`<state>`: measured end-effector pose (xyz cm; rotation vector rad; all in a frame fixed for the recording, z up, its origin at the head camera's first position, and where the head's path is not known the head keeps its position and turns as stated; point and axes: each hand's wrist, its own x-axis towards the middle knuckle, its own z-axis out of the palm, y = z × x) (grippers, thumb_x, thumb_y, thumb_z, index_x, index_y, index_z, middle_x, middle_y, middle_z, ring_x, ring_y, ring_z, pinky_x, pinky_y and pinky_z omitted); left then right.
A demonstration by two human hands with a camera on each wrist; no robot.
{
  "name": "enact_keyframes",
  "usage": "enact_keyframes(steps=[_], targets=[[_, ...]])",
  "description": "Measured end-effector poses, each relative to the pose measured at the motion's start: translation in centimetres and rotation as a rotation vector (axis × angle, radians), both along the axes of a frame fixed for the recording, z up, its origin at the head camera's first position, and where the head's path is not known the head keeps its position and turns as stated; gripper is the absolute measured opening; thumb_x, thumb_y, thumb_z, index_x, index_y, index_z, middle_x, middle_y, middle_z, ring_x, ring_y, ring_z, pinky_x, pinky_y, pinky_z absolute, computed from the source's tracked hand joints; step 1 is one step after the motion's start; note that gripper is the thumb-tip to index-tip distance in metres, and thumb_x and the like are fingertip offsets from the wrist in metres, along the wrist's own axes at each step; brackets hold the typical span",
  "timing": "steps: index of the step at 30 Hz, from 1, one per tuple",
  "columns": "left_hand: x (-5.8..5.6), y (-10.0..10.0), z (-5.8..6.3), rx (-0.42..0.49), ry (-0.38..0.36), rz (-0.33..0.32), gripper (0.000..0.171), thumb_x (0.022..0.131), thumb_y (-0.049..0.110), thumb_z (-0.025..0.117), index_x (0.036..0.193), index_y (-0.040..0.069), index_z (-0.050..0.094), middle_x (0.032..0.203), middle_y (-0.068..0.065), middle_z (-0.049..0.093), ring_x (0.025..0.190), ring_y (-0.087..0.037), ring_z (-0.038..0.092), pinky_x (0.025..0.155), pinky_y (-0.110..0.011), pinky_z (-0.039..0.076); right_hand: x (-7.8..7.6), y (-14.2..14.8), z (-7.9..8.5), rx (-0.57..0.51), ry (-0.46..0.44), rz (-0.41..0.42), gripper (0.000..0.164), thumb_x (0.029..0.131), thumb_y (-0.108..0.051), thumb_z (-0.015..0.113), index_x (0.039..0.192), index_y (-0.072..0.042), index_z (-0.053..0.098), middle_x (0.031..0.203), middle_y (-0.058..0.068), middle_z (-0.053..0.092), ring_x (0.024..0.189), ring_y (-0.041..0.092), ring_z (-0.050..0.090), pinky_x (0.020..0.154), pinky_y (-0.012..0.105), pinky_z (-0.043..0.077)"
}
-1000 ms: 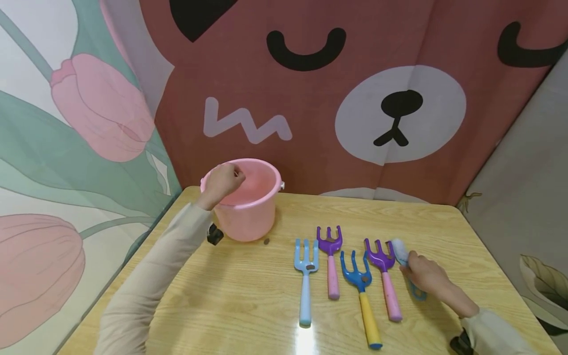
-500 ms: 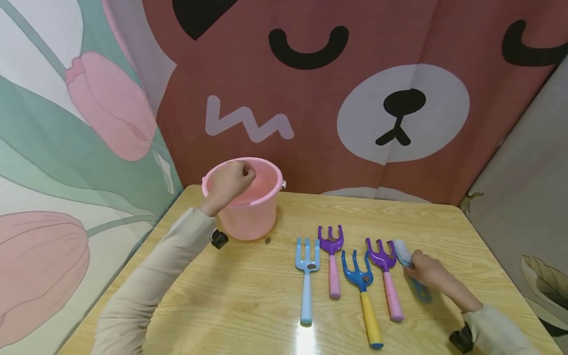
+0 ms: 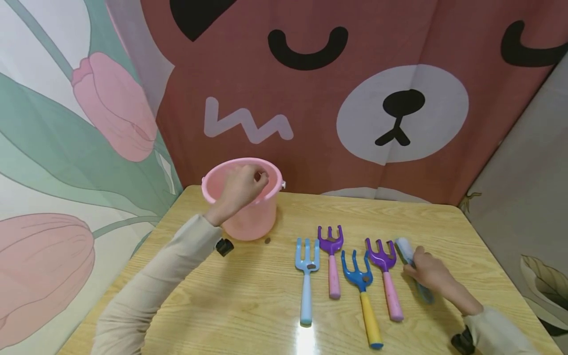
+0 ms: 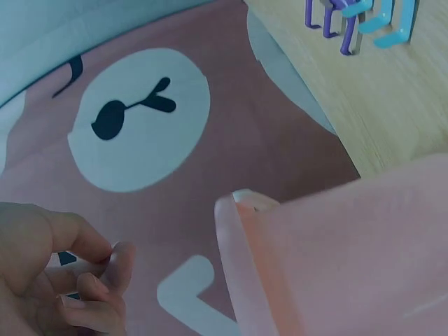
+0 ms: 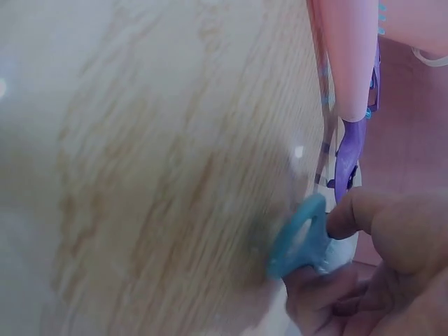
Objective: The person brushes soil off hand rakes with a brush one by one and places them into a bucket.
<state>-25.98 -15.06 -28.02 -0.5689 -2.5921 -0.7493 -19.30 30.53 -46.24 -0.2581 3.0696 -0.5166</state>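
My left hand (image 3: 243,186) hovers over the mouth of the pink bucket (image 3: 250,222), its fingers loosely curled. The left wrist view shows the same hand (image 4: 77,269) with thumb and finger tips close together and nothing visible between them, apart from the bucket rim (image 4: 234,259). At the right, my right hand (image 3: 430,272) grips a light-blue brush (image 3: 404,249) with a whitish head, thumb and fingers round its middle. The brush is slanted. Its slotted handle end (image 5: 297,241) sticks out from the fingers in the right wrist view; the palm side is hidden.
Left of the brush lie a purple-and-pink hand fork (image 3: 387,281), a blue-and-yellow one (image 3: 364,296), another purple-and-pink fork (image 3: 332,266) and a light-blue fork (image 3: 306,281). A small dark spot (image 3: 267,240) marks the table (image 3: 235,301). Printed cloth (image 3: 310,113) hangs behind.
My left hand has moved right across the bucket's mouth. The right hand has shifted slightly, and the brush has turned in its grip. Forks and bucket stay put.
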Motion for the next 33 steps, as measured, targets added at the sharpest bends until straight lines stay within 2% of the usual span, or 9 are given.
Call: enact_keyframes(steps=[4,9,14,17,22,26,29,33], targets=[[0.5,0.9,-0.3,-0.030,0.033,-0.036,0.027,0.090,0.005,0.053,0.065,0.011,0.050,0.057,0.001,0.040,0.051,-0.012,0.035,0.048,-0.026,0.028,0.1,0.0,-0.2,-0.035,0.051,-0.021,0.031,0.091,-0.013,0.055,0.092,0.010,0.034,0.060,0.008,0.040,0.048,0.019,0.041,0.041,0.031,0.034],[1.4,2.1,-1.5,-0.076,0.068,-0.099,0.017,0.093,0.005,0.056,0.079,0.008,0.066,0.067,0.000,0.059,0.055,-0.011,0.047,0.050,-0.026,0.038,0.1,-0.2,-0.4,-0.065,0.091,-0.060,0.024,0.092,-0.012,0.050,0.090,0.006,0.033,0.061,0.008,0.040,0.049,0.020,0.040,0.040,0.032,0.033],[2.4,3.3,-3.5,-0.091,-0.014,-0.156,0.016,0.096,0.007,0.057,0.098,0.002,0.072,0.076,-0.001,0.066,0.055,-0.008,0.050,0.053,-0.023,0.044,0.0,-0.3,-0.4,-0.081,0.109,-0.100,0.020,0.091,-0.011,0.045,0.089,0.002,0.031,0.063,0.008,0.039,0.050,0.021,0.039,0.041,0.033,0.031],[2.8,3.9,-5.0,-0.099,-0.062,-0.191,0.018,0.097,0.008,0.055,0.103,0.002,0.071,0.071,0.000,0.064,0.048,-0.005,0.049,0.049,-0.022,0.044,-0.2,-0.3,-0.4,-0.083,0.114,-0.116,0.020,0.092,-0.012,0.044,0.092,0.004,0.031,0.064,0.009,0.040,0.051,0.022,0.039,0.041,0.034,0.031],[3.0,4.6,-7.8,-0.112,-0.081,-0.208,0.014,0.097,0.009,0.055,0.102,0.004,0.067,0.069,0.003,0.063,0.050,-0.003,0.051,0.047,-0.020,0.044,-0.2,-0.2,-0.3,-0.101,0.109,-0.110,0.025,0.093,-0.010,0.043,0.100,0.011,0.032,0.066,0.010,0.041,0.052,0.022,0.039,0.042,0.033,0.032],[2.9,4.8,-9.4,-0.072,-0.131,-0.207,0.009,0.098,0.011,0.058,0.100,0.004,0.064,0.069,0.003,0.063,0.051,-0.003,0.054,0.046,-0.020,0.045,-0.2,-0.2,-0.4,-0.129,0.128,-0.095,0.033,0.090,-0.006,0.044,0.110,0.017,0.032,0.068,0.011,0.043,0.053,0.022,0.040,0.043,0.034,0.032],[3.0,4.9,-10.3,-0.047,-0.177,-0.214,0.007,0.097,0.011,0.059,0.098,0.005,0.062,0.066,0.004,0.061,0.051,-0.004,0.053,0.045,-0.021,0.045,-0.3,-0.1,-0.5,-0.139,0.189,-0.072,0.042,0.089,-0.004,0.049,0.118,0.022,0.033,0.070,0.016,0.049,0.056,0.025,0.045,0.043,0.037,0.036],[3.1,5.2,-11.5,-0.071,-0.204,-0.212,0.008,0.097,0.013,0.060,0.094,0.006,0.062,0.063,0.006,0.059,0.050,-0.004,0.052,0.046,-0.022,0.044,-0.5,-0.1,-0.6,-0.128,0.280,-0.049,0.049,0.089,-0.005,0.055,0.123,0.025,0.036,0.080,0.028,0.057,0.062,0.031,0.052,0.047,0.046,0.043]])
